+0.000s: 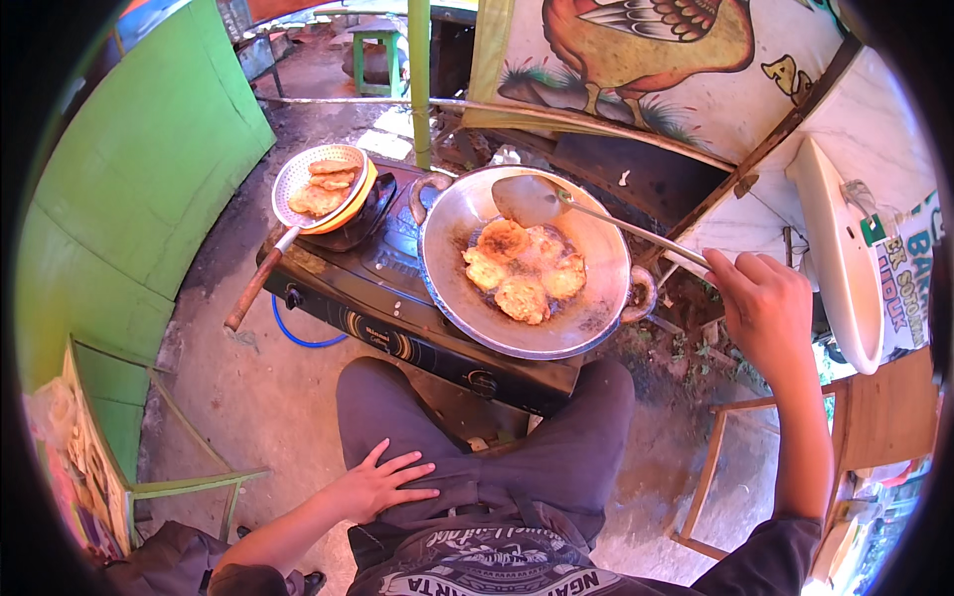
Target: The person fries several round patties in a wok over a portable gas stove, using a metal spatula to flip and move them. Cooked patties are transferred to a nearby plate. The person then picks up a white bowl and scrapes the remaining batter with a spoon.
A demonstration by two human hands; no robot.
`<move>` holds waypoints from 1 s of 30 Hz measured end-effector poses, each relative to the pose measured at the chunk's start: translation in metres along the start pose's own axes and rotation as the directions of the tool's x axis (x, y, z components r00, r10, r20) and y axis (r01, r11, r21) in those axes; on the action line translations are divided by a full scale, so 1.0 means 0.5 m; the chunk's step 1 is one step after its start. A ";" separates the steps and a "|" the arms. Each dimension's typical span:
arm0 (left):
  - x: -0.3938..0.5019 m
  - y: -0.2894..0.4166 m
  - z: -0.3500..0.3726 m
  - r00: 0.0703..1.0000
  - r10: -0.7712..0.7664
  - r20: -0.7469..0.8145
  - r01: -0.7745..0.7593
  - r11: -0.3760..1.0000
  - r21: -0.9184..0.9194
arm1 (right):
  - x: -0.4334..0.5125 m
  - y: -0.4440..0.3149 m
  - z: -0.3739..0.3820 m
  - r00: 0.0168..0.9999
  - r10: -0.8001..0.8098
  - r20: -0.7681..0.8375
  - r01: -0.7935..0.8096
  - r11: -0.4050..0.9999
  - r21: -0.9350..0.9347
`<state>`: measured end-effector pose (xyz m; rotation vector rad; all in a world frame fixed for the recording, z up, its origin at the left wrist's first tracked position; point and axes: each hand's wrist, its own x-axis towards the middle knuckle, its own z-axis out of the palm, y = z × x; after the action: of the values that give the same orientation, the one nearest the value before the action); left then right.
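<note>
My right hand [760, 305] is closed round the handle of a long metal spatula [525, 200]. Its flat blade is over the far side of a large metal wok [447, 279], just beyond the food. Several golden fritters [522, 298] lie in bubbling oil at the wok's bottom; one is browner than the others. My left hand [384, 480] rests on my thigh with its fingers spread, holding nothing. Left of the wok, a perforated strainer [287, 186] with a wooden handle holds browned fritters [319, 200] and sits on an orange-rimmed container.
A two-burner gas stove [328, 298] carries the wok, with a blue hose [309, 343] below. Green panels [141, 186] stand at the left, and a green wooden frame [194, 483] is at lower left. A white washbasin [842, 276] and a wooden frame [704, 477] are at the right.
</note>
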<state>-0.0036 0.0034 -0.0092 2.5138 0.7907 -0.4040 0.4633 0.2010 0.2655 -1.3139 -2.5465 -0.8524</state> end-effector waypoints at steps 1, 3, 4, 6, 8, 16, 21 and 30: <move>0.000 0.001 -0.002 1.000 0.000 0.004 0.000 1.000 0.001 | -0.007 -0.004 -0.008 1.000 -0.004 -0.004 0.004 1.000 -0.002; -0.001 0.001 -0.008 1.000 0.001 0.016 -0.001 1.000 -0.003 | -0.018 -0.012 -0.020 1.000 -0.012 -0.013 0.012 1.000 -0.005; -0.001 0.001 -0.012 1.000 0.002 0.023 -0.002 1.000 -0.009 | -0.024 -0.015 -0.025 1.000 -0.008 -0.020 0.008 1.000 -0.003; -0.001 0.001 -0.014 1.000 0.004 0.028 -0.003 1.000 -0.018 | -0.036 -0.022 -0.036 0.999 -0.001 -0.032 0.001 1.000 0.001; 0.000 0.000 -0.012 1.000 0.006 0.022 -0.005 1.000 -0.024 | -0.045 -0.027 -0.050 1.000 0.016 -0.024 -0.015 1.000 0.013; 0.000 0.003 -0.015 0.999 -0.006 0.035 0.006 1.000 -0.009 | -0.061 -0.037 -0.056 0.999 0.043 -0.015 -0.042 0.999 0.031; 0.001 0.003 -0.018 0.999 -0.007 0.046 0.008 1.000 -0.018 | -0.065 -0.045 -0.031 0.990 0.122 0.065 -0.126 0.990 0.062; -0.001 0.002 -0.017 1.000 -0.003 0.023 0.003 1.000 -0.016 | -0.062 -0.077 0.027 0.970 0.169 0.172 -0.187 0.978 0.095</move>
<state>-0.0025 0.0069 -0.0014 2.4892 0.7858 -0.4251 0.4533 0.1690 0.2266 -1.6076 -2.5020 -0.5831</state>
